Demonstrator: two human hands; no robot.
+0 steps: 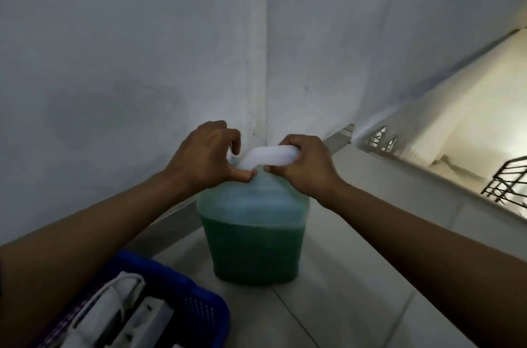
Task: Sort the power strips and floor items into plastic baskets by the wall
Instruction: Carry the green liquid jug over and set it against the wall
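The floor (356,305) is of pale tiles with thin grey joints, and the light is dim. Nearest to the camera, to the left of the jug and lower in the picture, stands a blue plastic basket (196,302) with a perforated wall. Inside it lie white power strips (125,316); how many there are I cannot tell.

Past the basket, the jug (252,229) stands upright on the floor, close to the corner of the room. It is of translucent plastic and holds green liquid up to about two thirds of its height; the upper part is paler. On top of the jug sits a white handle (269,156).

Both hands are on the top of the jug. The left hand (205,153) has its fingers curled over the left end of the handle, and its thumb presses on the shoulder of the jug. The right hand (305,165) grips the right end of the handle, with fingers wrapped around it.

Behind the jug, two grey-white walls (128,48) meet in a vertical corner. To the right of the jug the floor ends at a low ledge (399,165), and beyond it there are a bright space and a dark metal railing (504,179). The bare floor lies in front of the jug and to its right.
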